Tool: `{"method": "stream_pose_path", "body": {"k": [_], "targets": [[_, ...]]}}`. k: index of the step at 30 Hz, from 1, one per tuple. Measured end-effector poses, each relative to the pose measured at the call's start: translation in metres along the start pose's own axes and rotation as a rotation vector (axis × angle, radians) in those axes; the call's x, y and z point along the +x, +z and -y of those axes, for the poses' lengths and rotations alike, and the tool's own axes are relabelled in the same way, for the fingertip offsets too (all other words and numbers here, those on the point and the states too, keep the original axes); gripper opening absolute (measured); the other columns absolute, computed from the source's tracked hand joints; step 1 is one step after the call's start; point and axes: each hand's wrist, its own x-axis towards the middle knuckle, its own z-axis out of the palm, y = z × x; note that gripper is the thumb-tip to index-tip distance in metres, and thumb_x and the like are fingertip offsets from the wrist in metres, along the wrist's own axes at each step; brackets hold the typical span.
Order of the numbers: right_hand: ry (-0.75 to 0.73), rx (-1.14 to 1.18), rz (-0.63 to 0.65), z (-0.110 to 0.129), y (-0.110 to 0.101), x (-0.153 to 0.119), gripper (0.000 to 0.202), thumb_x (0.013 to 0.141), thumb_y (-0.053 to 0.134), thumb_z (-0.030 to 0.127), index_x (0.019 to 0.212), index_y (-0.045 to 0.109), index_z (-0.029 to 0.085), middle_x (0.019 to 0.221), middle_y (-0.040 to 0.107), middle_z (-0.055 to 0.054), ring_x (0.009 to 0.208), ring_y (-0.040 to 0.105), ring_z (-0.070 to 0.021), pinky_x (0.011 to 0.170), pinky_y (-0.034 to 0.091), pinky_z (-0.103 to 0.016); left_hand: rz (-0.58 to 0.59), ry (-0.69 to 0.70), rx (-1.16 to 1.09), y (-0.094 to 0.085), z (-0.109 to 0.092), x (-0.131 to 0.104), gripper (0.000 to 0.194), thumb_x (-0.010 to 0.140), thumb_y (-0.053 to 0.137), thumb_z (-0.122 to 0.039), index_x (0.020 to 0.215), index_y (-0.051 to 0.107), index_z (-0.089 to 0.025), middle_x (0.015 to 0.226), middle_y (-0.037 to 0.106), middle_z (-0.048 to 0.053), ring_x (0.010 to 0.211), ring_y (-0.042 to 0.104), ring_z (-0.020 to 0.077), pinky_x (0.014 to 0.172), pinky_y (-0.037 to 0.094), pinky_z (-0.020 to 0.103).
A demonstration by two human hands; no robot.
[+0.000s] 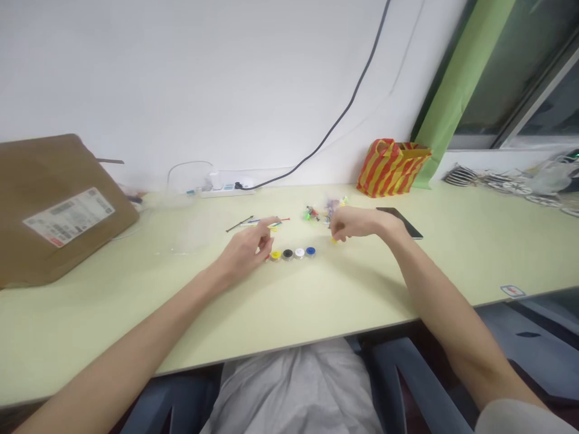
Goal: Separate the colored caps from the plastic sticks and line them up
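Note:
My left hand (246,252) rests on the table at the left end of a row of small round pots, index finger stretched out and thumb apart from it. The row has yellow (275,255), black (287,254), white (299,254) and blue (310,251) tops; a bit of red shows by my left fingers. Beyond that hand lie thin coloured strips, one of them black (239,223). Right of the row, my right hand (349,222) points down with its fingers closed on a small yellow piece (334,241), mostly hidden. Just behind it are small colourful pieces (312,212), too blurred to name.
A cardboard box (67,211) stands at the left. Along the wall sits a power strip (226,190) with a black cable (335,123). A striped bag (391,169) stands at the back right, a dark flat tablet-like device (402,222) lies before it, and coiled cables (506,181) lie farther right.

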Motion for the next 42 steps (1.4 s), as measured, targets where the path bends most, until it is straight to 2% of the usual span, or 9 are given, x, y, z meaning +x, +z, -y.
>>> {"method": "stream_pose_path", "body": {"k": [2,5,17,27,30,34,35,38,42], "targets": [[0.046,-0.012,0.116,-0.002,0.001,0.0,0.005,0.076,0.068,0.019,0.071,0.068,0.016,0.074,0.071,-0.005,0.069,0.064,-0.0177,0.059,0.041,-0.027,0.002,-0.023,-0.014,-0.001,0.002,-0.001,0.038,0.1,0.045,-0.023,0.138,0.046,-0.025,0.077,0.053,-0.005,0.065,0.058,0.0115,0.071,0.046,0.025],[0.014,0.003,0.167,0.002,0.007,0.006,0.006,0.076,0.069,0.021,0.072,0.067,0.016,0.074,0.071,-0.005,0.069,0.063,-0.0174,0.06,0.042,-0.028,0.001,-0.044,-0.015,-0.003,0.003,0.0,0.039,0.1,0.046,-0.023,0.139,0.045,-0.027,0.077,0.052,-0.006,0.066,0.059,0.0113,0.073,0.047,0.025],[-0.118,0.069,0.113,-0.001,0.014,0.019,0.014,0.077,0.071,0.028,0.082,0.073,0.015,0.082,0.074,-0.007,0.068,0.062,-0.0171,0.062,0.045,-0.029,0.031,-0.059,0.012,-0.005,0.001,0.0,0.041,0.099,0.045,-0.024,0.14,0.046,-0.027,0.079,0.054,-0.005,0.068,0.059,0.0126,0.074,0.046,0.026],[-0.164,0.107,0.061,-0.005,0.011,0.017,0.012,0.081,0.065,0.02,0.086,0.075,0.016,0.082,0.075,-0.006,0.067,0.061,-0.0153,0.059,0.044,-0.026,0.007,-0.06,0.035,-0.008,0.003,0.0,0.041,0.098,0.045,-0.023,0.139,0.047,-0.028,0.077,0.054,-0.005,0.068,0.055,0.0125,0.073,0.045,0.025],[-0.169,0.102,-0.074,-0.013,0.01,0.022,0.014,0.086,0.061,0.02,0.087,0.074,0.016,0.081,0.075,-0.005,0.067,0.061,-0.0151,0.061,0.043,-0.026,-0.003,-0.054,0.047,-0.008,0.004,0.0,0.041,0.098,0.045,-0.022,0.139,0.048,-0.029,0.078,0.055,-0.005,0.067,0.055,0.012,0.075,0.045,0.026],[-0.042,-0.046,-0.506,-0.023,0.024,0.041,0.022,0.092,0.053,0.016,0.097,0.075,0.016,0.096,0.076,-0.008,0.083,0.065,-0.0185,0.071,0.042,-0.027,-0.008,-0.023,0.052,-0.008,0.005,0.0,0.04,0.097,0.045,-0.022,0.137,0.049,-0.027,0.079,0.055,-0.004,0.069,0.056,0.0131,0.075,0.046,0.027],[-0.007,-0.096,-0.565,-0.024,0.029,0.047,0.025,0.093,0.052,0.014,0.101,0.075,0.017,0.101,0.076,-0.009,0.088,0.066,-0.0196,0.073,0.042,-0.027,-0.007,-0.021,0.052,-0.008,0.005,0.0,0.04,0.098,0.044,-0.022,0.137,0.049,-0.027,0.079,0.056,-0.004,0.069,0.056,0.0133,0.075,0.046,0.027],[-0.012,-0.175,-0.581,-0.024,0.045,0.063,0.029,0.094,0.051,0.014,0.11,0.074,0.019,0.11,0.075,-0.008,0.096,0.066,-0.0209,0.078,0.041,-0.027,0.005,-0.02,0.044,-0.008,0.005,0.001,0.039,0.099,0.043,-0.022,0.137,0.049,-0.027,0.079,0.058,-0.004,0.066,0.056,0.0128,0.074,0.046,0.027],[-0.027,-0.202,-0.598,-0.02,0.055,0.073,0.03,0.097,0.047,0.016,0.11,0.074,0.018,0.115,0.074,-0.009,0.095,0.066,-0.021,0.079,0.04,-0.028,0.035,-0.042,0.026,-0.008,0.004,0.0,0.042,0.098,0.043,-0.022,0.139,0.048,-0.028,0.078,0.057,-0.005,0.065,0.059,0.0125,0.073,0.047,0.026]]}}
